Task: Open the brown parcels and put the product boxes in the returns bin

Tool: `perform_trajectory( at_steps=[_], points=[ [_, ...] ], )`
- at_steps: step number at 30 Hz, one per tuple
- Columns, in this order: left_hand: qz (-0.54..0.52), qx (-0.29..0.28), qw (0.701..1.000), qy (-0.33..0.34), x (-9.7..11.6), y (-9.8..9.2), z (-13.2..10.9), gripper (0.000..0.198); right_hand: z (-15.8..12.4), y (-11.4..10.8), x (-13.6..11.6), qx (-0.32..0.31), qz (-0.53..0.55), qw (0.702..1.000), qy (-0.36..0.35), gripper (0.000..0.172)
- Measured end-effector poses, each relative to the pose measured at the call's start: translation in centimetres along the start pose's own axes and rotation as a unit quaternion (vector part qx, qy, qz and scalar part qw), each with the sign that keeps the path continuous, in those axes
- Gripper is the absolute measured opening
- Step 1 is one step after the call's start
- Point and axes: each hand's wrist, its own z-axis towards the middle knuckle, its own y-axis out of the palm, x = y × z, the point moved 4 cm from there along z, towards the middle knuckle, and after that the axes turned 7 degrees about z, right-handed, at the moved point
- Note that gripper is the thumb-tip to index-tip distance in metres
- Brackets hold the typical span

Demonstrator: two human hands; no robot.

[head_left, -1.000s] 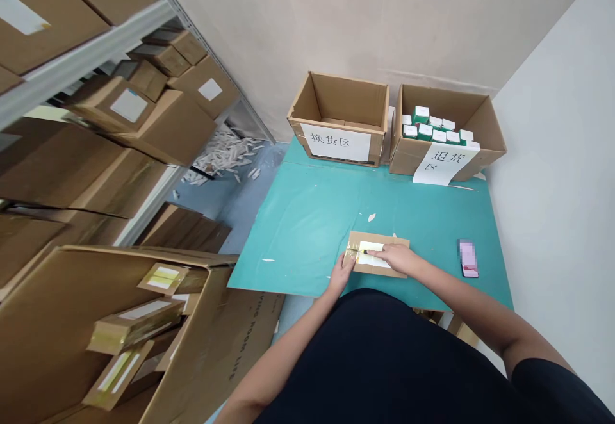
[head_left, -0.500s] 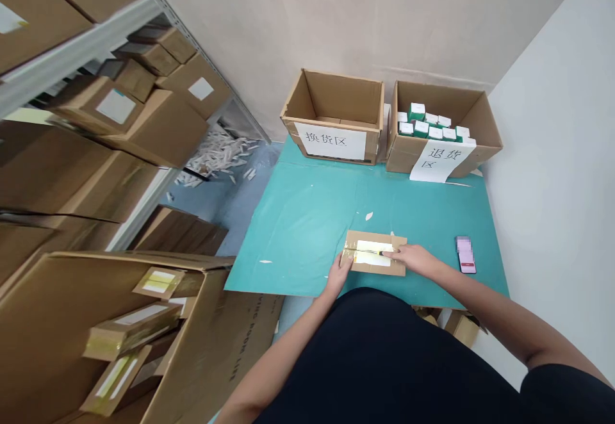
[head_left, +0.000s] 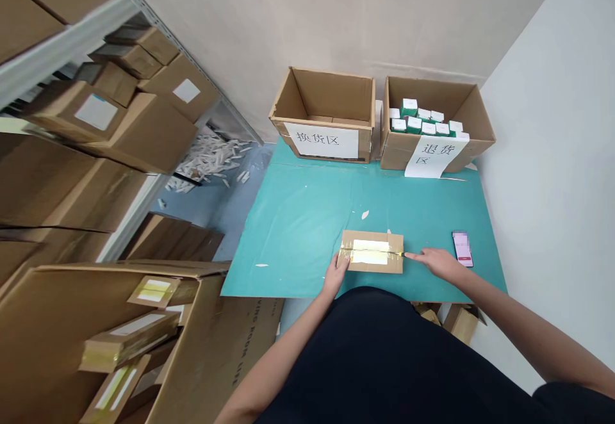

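Note:
A small brown carton [head_left: 396,264] with a white label lies flat on the teal tabletop, a dark slit line running lengthwise across its taped top. My left hand [head_left: 335,275] grips its near left corner, thumb on top. At the carton's right edge is my right hand [head_left: 436,262], index finger stretched forward along a small yellow-and-black box cutter [head_left: 403,255]. The cutter's tip touches the right end of the slit; most of its body is hidden by the hand. To the right of that hand lies a phone [head_left: 462,248] with a lit pink screen.
Two open cartons stand at the table's back: the left carton [head_left: 368,145] bears a paper sign, the right carton [head_left: 473,116] holds several green-and-white boxes. A large carton [head_left: 211,334] with taped parcels stands at lower left. Loaded shelves [head_left: 139,209] line the left side.
My right hand has drawn the box cutter rightward along the carton's top, from the label to the right edge. My left hand keeps its grip. The view has shifted slightly.

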Motion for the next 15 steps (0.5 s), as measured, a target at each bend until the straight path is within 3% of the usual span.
perform_trajectory(
  at_steps=[8,15],
  points=[
    [0.01,0.007,1.0,0.005,0.0,0.1,-0.2,0.05,-2.1,-0.3,1.0,-0.005,-0.006,1.0,0.013,0.072],
    [0.025,0.01,1.0,0.005,0.2,-0.1,-0.2,0.049,-2.7,-0.3,1.1,0.0,-0.012,1.0,0.012,0.068]
  ],
)
